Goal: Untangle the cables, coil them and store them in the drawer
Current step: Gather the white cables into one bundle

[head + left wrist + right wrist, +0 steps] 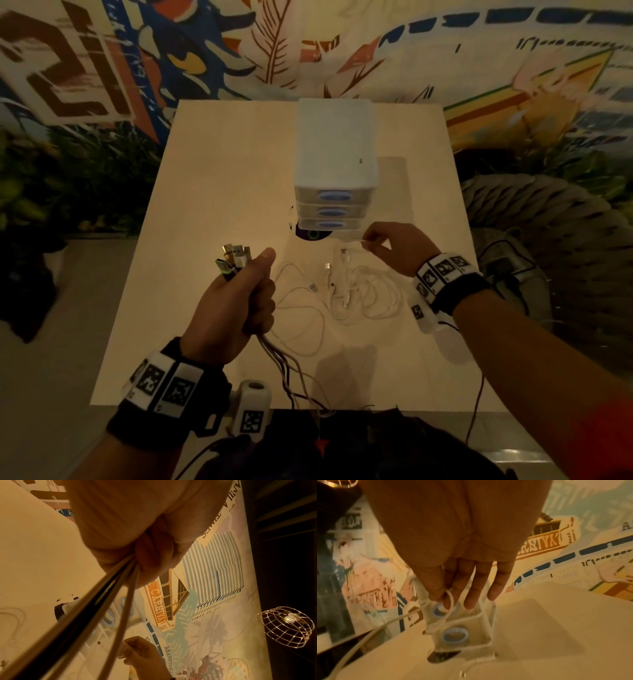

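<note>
My left hand [236, 301] is fisted round a bundle of cables [291, 373], whose plug ends [234, 260] stick up above the fist while the cords trail off the table's near edge. In the left wrist view the cords [109, 588] run out from under the curled fingers. A tangle of white cables [346, 291] lies on the table to the right. My right hand [387, 246] pinches a white cable [450, 601] from that tangle between thumb and forefinger, lifted just in front of the white drawer unit [335, 164]. All three drawers with blue handles [334, 212] are closed.
The drawer unit stands mid-table on a pale square table [222, 171]. A round dark hole [313, 234] in the tabletop sits at the unit's front foot. A mural wall rises behind; a wicker seat [548, 222] stands at the right.
</note>
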A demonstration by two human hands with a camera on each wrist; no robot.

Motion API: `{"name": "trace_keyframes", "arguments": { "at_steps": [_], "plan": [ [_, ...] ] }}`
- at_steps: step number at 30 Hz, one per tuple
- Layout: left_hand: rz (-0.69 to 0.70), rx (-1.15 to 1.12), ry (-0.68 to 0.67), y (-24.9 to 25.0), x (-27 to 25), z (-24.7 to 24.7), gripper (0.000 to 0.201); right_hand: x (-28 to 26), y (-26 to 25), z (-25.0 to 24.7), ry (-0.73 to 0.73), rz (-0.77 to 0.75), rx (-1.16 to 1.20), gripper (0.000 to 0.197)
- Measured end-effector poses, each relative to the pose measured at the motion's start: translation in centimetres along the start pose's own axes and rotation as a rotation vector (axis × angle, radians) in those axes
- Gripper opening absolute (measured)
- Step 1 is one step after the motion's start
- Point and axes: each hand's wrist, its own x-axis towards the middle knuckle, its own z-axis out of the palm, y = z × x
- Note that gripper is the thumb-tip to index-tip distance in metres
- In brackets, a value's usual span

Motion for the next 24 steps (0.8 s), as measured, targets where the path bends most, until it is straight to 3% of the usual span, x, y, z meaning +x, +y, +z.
{"name": "trace_keyframes", "arguments": {
  "at_steps": [9, 12, 20, 24],
  "plan": [
    [0.076, 0.060, 0.052, 0.1, 0.4, 2.3, 0.036, -4.1, -3.5, -5.2, 0.281, -0.061, 0.237, 0.007],
    [0.098, 0.072, 0.073, 0.0, 1.1, 3.1, 0.039, -5.8, -4.5, -6.0, 0.338, -0.113, 0.289, 0.008],
    [-0.025, 0.236, -0.008, -0.5, 3.2, 7.0, 0.051, -8.5, -7.4, -6.2, 0.376, -0.397, 0.216, 0.014],
    [-0.093, 0.196, -0.086, -0.7, 3.6, 8.5, 0.040, -8.7, -8.0, -6.9, 0.382, -0.485, 0.190, 0.017]
  ]
}}
